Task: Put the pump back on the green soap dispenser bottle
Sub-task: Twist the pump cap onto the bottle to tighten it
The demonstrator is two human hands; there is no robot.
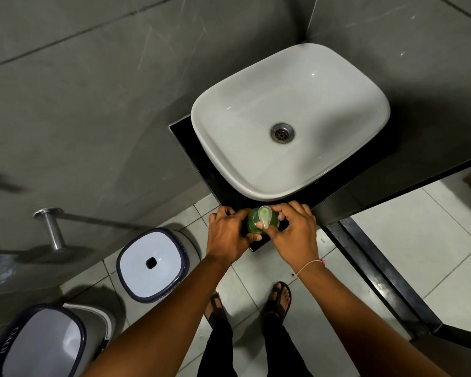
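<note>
The green soap dispenser bottle (253, 221) stands on the front corner of the black counter (186, 142), just below the basin. A clear pump (264, 215) with a green spot sits on top of it, nozzle pointing toward me. My left hand (229, 235) wraps the bottle's left side. My right hand (294, 232) is on the right, thumb and fingers closed around the pump. The bottle's lower part is hidden between my hands.
A white vessel sink (229, 159) with a metal drain (282, 133) fills the counter. On the tiled floor to the left stand two white lidded bins (152, 263) (41, 346). A metal rail bracket (51, 227) juts from the grey wall. A dark frame (378, 273) runs on the right.
</note>
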